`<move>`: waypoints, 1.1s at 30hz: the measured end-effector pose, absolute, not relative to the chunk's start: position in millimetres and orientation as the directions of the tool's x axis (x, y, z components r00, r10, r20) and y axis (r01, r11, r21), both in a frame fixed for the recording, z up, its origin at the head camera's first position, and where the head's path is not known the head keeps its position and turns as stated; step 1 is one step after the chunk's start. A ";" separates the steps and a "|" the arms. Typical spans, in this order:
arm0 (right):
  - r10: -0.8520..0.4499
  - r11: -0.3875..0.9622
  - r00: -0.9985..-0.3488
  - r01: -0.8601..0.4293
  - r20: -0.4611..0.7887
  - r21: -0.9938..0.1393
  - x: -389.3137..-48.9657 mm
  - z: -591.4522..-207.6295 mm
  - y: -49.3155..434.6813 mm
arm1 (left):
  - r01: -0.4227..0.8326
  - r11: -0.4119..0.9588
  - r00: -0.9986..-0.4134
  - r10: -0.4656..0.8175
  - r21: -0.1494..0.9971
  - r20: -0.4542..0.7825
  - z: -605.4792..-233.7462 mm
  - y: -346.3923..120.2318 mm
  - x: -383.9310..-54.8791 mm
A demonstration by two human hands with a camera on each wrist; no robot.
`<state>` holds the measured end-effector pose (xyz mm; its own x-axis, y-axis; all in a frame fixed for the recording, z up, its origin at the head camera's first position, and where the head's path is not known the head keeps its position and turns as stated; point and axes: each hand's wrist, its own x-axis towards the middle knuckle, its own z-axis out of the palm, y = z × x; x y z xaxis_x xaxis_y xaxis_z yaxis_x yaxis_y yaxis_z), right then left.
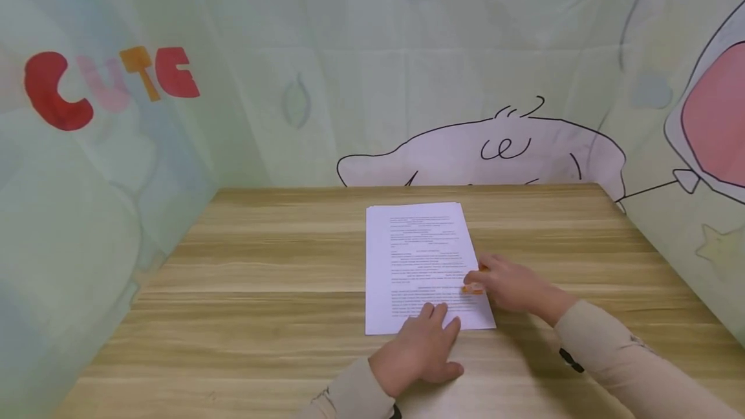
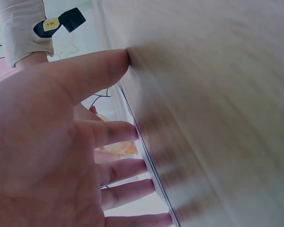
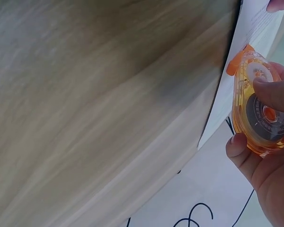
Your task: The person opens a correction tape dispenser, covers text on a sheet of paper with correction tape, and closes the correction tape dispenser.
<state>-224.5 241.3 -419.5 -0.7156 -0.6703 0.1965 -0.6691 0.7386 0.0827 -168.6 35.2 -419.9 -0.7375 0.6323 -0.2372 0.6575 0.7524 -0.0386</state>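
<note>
A stack of printed paper sheets [image 1: 416,238] lies on the wooden table, its text lines facing up. My right hand [image 1: 518,284] grips an orange see-through correction tape [image 3: 265,118] between thumb and fingers, over the right part of the page. In the right wrist view, the orange tip of the correction tape is right at the paper, and a dark reel shows through its case. My left hand [image 1: 421,346] has its fingers spread and fairly straight, fingertips pressing on the sheet's near edge. Its thumb [image 2: 99,71] touches the table beside the paper.
The wooden table [image 1: 262,290] reaches back to a printed cloth [image 1: 279,70] with cartoon drawings and the word CUTE. More of this cloth hangs along both sides. Beige sleeves [image 1: 617,348] cover both forearms, and a black wrist strap [image 1: 571,360] hangs under the right one.
</note>
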 end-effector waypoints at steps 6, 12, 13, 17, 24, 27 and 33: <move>-0.660 0.747 -0.721 -0.660 0.214 0.081 -221.2 -419.7 249.2 | 0.660 0.750 -0.737 0.635 -0.041 -0.232 -419.5 34.7 -167.9; -0.659 0.735 -0.698 -0.677 0.280 0.042 -220.8 -420.8 253.1 | 0.665 0.745 -0.735 0.642 -0.048 -0.219 -419.8 34.0 -168.3; -0.649 0.738 -0.699 -0.675 0.301 0.024 -221.2 -421.0 253.9 | 0.666 0.744 -0.735 0.644 -0.049 -0.214 -420.0 33.8 -169.1; -0.554 0.773 -0.750 -0.625 0.362 -0.110 -220.8 -419.4 257.3 | 0.658 0.753 -0.740 0.639 -0.023 -0.210 -419.4 30.8 -171.0; -0.496 0.787 -0.803 -0.577 0.331 -0.221 -216.6 -413.2 256.0 | 0.636 0.770 -0.745 0.629 0.050 -0.222 -414.7 22.2 -169.1; -0.496 0.784 -0.802 -0.578 0.333 -0.225 -214.2 -412.0 253.9 | 0.638 0.766 -0.741 0.638 0.075 -0.210 -413.3 14.8 -165.8; -0.472 0.797 -0.820 -0.554 0.325 -0.241 -210.6 -411.5 249.1 | 0.620 0.778 -0.749 0.626 0.102 -0.217 -409.8 0.0 -161.7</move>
<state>-210.6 249.1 -411.5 -0.8197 -0.4719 0.3246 -0.5541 0.7968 -0.2410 -161.7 0.0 -409.8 -0.7493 0.6256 -0.2173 0.6200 0.7780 0.1019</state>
